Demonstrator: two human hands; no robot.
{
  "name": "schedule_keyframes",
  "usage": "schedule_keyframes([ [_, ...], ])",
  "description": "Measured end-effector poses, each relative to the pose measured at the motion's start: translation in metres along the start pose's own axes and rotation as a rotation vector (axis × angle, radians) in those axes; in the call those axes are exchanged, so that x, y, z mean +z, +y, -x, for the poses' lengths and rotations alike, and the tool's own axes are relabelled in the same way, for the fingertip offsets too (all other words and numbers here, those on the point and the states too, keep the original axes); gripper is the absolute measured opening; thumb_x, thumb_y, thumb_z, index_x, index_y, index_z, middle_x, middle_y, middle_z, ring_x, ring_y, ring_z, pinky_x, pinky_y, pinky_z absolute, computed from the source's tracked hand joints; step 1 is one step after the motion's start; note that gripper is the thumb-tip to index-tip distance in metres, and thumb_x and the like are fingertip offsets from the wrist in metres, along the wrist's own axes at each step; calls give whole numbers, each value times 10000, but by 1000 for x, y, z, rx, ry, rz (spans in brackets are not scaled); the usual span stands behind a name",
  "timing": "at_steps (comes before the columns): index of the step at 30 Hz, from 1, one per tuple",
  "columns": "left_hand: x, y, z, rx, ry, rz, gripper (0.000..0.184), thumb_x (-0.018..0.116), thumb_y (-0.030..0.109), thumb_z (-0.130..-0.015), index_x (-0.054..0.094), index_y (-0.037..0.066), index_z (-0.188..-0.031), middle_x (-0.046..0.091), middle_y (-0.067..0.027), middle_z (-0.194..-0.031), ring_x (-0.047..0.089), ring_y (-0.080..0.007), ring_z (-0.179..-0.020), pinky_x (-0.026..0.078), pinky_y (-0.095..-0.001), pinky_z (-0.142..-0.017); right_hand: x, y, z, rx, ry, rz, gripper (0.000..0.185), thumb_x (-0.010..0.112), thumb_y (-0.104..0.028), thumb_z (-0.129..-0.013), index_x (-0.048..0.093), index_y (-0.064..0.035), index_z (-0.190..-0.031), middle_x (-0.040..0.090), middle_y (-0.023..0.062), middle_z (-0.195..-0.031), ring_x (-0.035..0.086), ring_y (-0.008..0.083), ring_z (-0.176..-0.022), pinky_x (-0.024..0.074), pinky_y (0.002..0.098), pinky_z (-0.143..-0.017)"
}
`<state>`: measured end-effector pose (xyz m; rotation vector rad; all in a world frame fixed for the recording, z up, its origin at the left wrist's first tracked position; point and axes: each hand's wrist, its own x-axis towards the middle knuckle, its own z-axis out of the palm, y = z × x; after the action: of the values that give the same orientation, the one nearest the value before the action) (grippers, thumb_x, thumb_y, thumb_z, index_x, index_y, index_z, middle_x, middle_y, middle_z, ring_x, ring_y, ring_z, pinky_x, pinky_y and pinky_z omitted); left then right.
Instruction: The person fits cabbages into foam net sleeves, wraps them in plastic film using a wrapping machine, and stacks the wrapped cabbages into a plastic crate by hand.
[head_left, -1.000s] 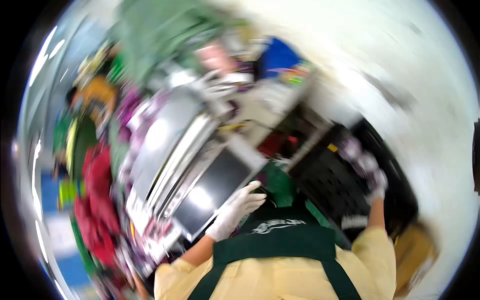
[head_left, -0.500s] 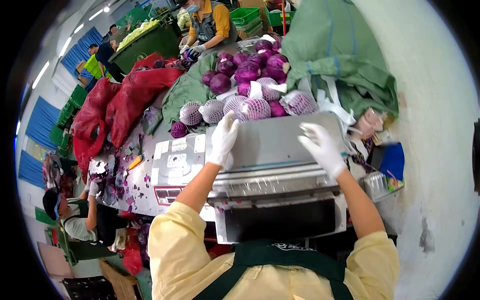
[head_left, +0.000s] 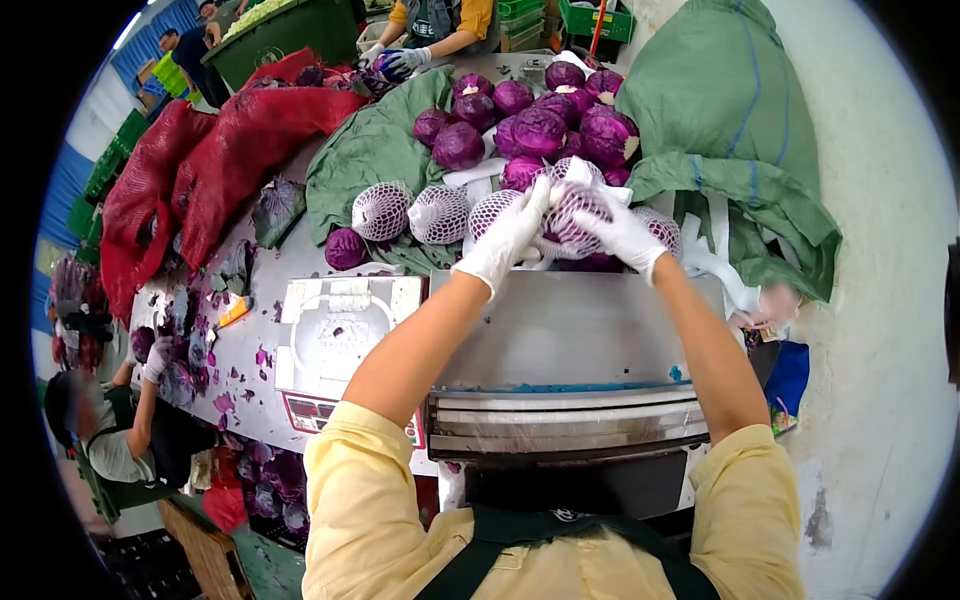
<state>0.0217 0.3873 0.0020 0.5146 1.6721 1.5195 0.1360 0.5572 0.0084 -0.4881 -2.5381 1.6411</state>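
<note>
My left hand and my right hand, both in white gloves, close around the sides of a red cabbage in a white foam net. They hold it just beyond the flat metal top of a wrapping machine. Fingers partly cover the cabbage. More netted cabbages lie beside it, including one to the left and one on the right. Behind them is a heap of bare red cabbages.
A scale stands left of the machine. Red mesh sacks and a yellow-handled knife lie further left among leaf scraps. A green sack sits at the right. Co-workers' gloved hands handle cabbage at the back and left.
Both hands have moved forward and together from above the machine top, closing around a netted cabbage. The camera view has tilted down and shifted.
</note>
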Motion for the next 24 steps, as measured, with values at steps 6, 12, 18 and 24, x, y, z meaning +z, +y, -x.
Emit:
schedule_keyframes([
  [6,27,42,82,66,-96,-193,711,450,710,-865,507,33,-1074,554,-56,-634,514,-118,-465,433,-238,-446,-46,-9,96,251,-148,-223,577,502,-508,-938,460,-93,-1338,575,51,-1194,574,137,-1014,494,289,-779],
  [12,94,-4,163,-89,-64,-231,663,461,649,-900,462,17,-1099,574,-79,-667,530,-124,-494,445,-246,-462,-31,41,175,258,-257,-318,561,442,-538,-947,543,-62,-1226,605,6,-877,560,104,-698,424,232,-565],
  [18,85,-14,189,102,-36,-445,540,557,448,-924,460,114,-1336,637,-67,-751,593,-127,-603,481,-257,-568,-53,52,217,-142,42,512,599,491,-519,-934,525,-31,-1281,661,135,-1074,631,247,-804,494,328,-734],
  [24,5,-32,246,628,-124,-1741,655,698,226,-777,436,298,-1374,612,-88,-896,630,-246,-597,520,-350,-498,-118,18,293,-399,-171,1328,713,766,-344,-702,476,-247,-1346,558,67,-950,606,248,-828,495,380,-705],
])
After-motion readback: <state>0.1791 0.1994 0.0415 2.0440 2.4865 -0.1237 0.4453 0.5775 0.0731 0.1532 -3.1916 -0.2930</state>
